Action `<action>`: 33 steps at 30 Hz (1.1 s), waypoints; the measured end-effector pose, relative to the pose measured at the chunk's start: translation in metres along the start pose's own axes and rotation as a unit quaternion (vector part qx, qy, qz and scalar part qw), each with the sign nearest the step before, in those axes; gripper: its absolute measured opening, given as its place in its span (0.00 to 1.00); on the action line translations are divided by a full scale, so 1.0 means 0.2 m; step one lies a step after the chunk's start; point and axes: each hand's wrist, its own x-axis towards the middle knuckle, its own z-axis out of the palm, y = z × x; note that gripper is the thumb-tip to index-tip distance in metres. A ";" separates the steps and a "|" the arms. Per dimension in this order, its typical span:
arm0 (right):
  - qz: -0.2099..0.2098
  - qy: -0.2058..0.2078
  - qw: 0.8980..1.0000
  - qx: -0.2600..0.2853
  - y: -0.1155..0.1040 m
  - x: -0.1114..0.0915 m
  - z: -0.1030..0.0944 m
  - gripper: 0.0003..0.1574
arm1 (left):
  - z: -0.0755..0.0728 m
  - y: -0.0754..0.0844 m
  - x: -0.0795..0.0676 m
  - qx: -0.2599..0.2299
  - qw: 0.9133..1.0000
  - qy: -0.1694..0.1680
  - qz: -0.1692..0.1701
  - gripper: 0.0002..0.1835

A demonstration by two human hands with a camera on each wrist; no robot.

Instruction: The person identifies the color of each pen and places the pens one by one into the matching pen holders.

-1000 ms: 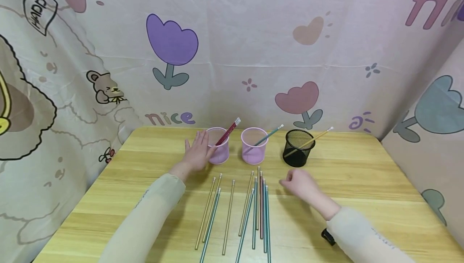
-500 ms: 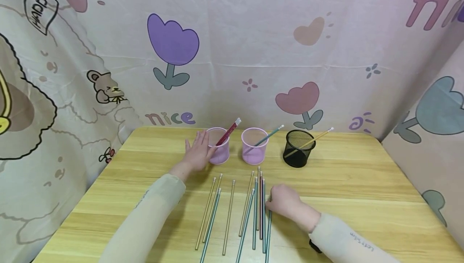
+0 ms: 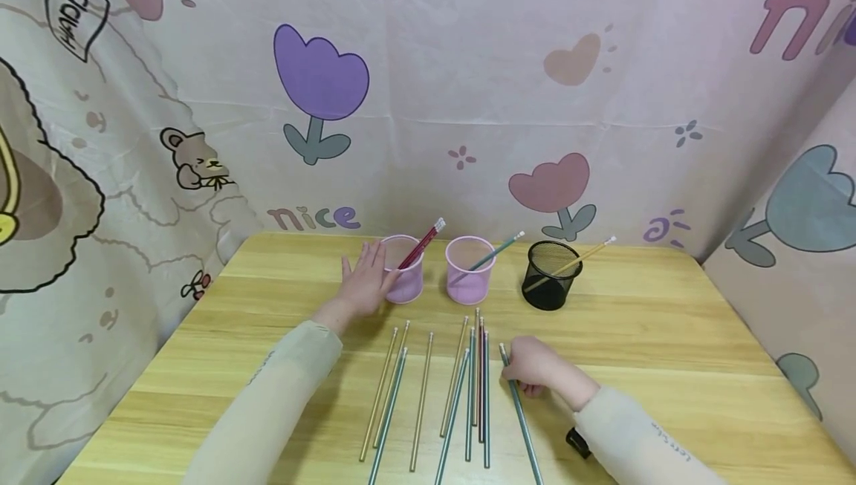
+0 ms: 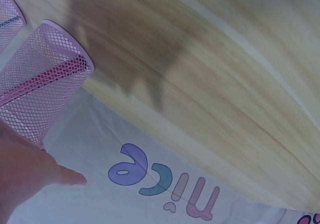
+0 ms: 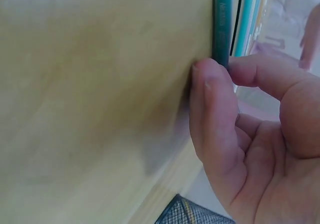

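With thumb and fingers, my right hand (image 3: 536,366) pinches a green pencil (image 3: 524,422) near its eraser end; the right wrist view shows the green pencil (image 5: 223,22) between the fingertips. The pencil slants down toward the front of the table. My left hand (image 3: 362,282), fingers spread and straight, rests against the left pink mesh pencil cup (image 3: 406,289), which holds red pencils (image 3: 423,242). Beside it, a second pink mesh cup (image 3: 468,290) holds one green pencil (image 3: 498,249). A black mesh cup (image 3: 547,293) farther right has a yellow pencil (image 3: 591,251) leaning in it.
Several gold and green pencils, such as a gold pencil (image 3: 422,399) and a green pencil (image 3: 388,418), lie on the wooden table (image 3: 221,336), along with a dark red pencil (image 3: 481,396). Behind the cups hangs a printed curtain (image 3: 428,62).
My right hand has come left and down from near the black cup and taken hold of the rightmost green pencil, drawing it right, apart from the others. The left hand stays put.
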 end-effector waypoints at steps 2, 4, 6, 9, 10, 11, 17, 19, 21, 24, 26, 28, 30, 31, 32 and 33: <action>0.009 -0.001 1.000 0.006 0.01 0.00 0.00 0.21 | 0.00 0.00 0.00 -0.001 1.000 -0.001 -0.001 0.38; 0.017 -0.004 1.000 0.013 0.01 0.01 -0.01 0.19 | 0.01 0.00 0.00 0.001 1.000 0.002 0.000 0.38; 0.023 -0.006 0.999 0.027 0.02 0.01 -0.01 0.17 | 0.01 0.00 0.00 0.002 1.000 0.005 -0.001 0.38; 0.035 -0.013 0.997 0.064 0.05 0.03 -0.03 0.13 | 0.01 0.00 0.00 0.001 1.000 0.006 0.000 0.38; 0.038 -0.013 0.996 0.077 0.06 0.03 -0.03 0.12 | 0.01 0.00 0.00 0.001 1.000 0.005 0.000 0.38; 0.038 -0.012 0.995 0.090 0.07 0.04 -0.04 0.11 | 0.01 0.00 0.00 0.000 1.000 0.005 0.000 0.38; 0.012 -0.026 0.982 0.186 0.13 0.06 -0.10 0.08 | 0.01 0.00 0.00 -0.003 1.000 0.005 0.001 0.38; 0.001 -0.037 0.972 0.231 0.15 0.07 -0.12 0.10 | 0.01 0.00 0.00 -0.005 1.000 0.007 0.003 0.38; -0.006 -0.048 0.962 0.269 0.17 0.07 -0.14 0.12 | 0.01 0.00 0.00 -0.004 1.000 0.009 0.005 0.38; -0.015 -0.055 0.955 0.293 0.18 0.07 -0.17 0.15 | 0.01 0.00 0.00 -0.004 1.000 0.013 0.007 0.37; -0.016 -0.056 0.952 0.299 0.19 0.06 -0.18 0.16 | 0.01 0.00 0.00 -0.003 1.000 0.012 0.006 0.37; -0.015 -0.054 0.952 0.300 0.19 0.06 -0.19 0.17 | 0.01 0.00 0.00 -0.004 1.000 0.010 0.006 0.37; -0.013 -0.048 0.952 0.301 0.19 0.05 -0.20 0.17 | 0.00 0.00 0.00 -0.002 1.000 0.007 0.002 0.38; -0.011 -0.045 0.952 0.301 0.19 0.05 -0.20 0.17 | 0.00 0.01 -0.01 -0.002 1.000 0.006 0.001 0.37; -0.011 -0.042 0.952 0.303 0.19 0.05 -0.21 0.17 | 0.00 0.01 -0.01 -0.001 1.000 0.004 -0.001 0.38; -0.010 -0.038 0.952 0.303 0.19 0.05 -0.21 0.17 | 0.00 0.01 -0.01 0.000 1.000 0.003 -0.001 0.37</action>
